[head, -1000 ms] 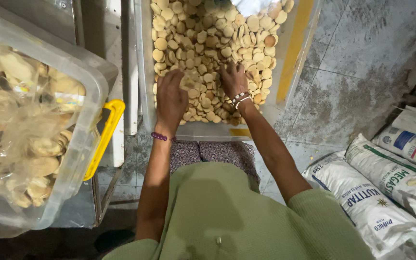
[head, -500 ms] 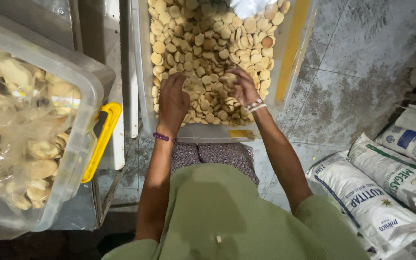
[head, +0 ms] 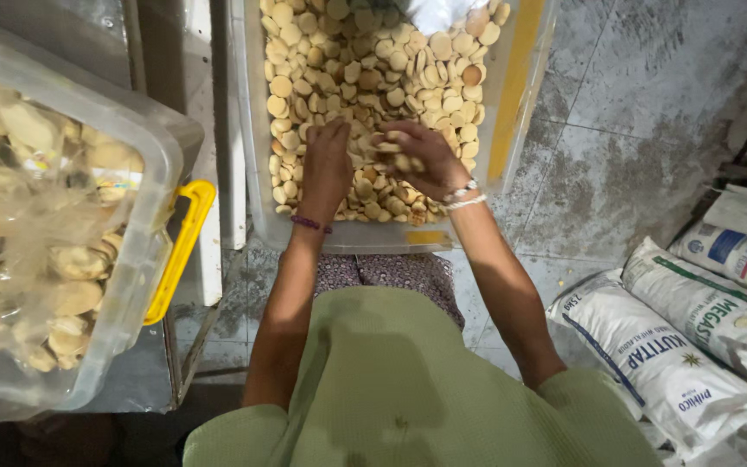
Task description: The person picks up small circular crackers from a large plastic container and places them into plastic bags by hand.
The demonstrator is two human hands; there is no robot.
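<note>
Both hands have drawn together since the earlier frames: half a second ago they lay apart on the heap, and now they meet over its lower middle, the right one lifted and curled. At the far left of the frame a clear lidded tub with a yellow handle holds bagged pale pieces and sits on a grey metal table. To its right, at top centre, a long clear bin runs up and away from the person, its long axis pointing toward the top of the frame, and it is filled with round tan biscuits. The left hand, with a purple band at the wrist, lies palm down on the biscuits, its fingers pressed into the pile near the right hand; whether they grip anything I cannot tell. Just beside it, the right hand, with white bangles at the wrist, is cupped and closed around a small handful of biscuits held just above the heap. The rest of the biscuits lie directly beneath and beyond both hands, toward the top of the frame, and both are equally near them. At lower right, white printed sacks lie on the stained concrete floor.
</note>
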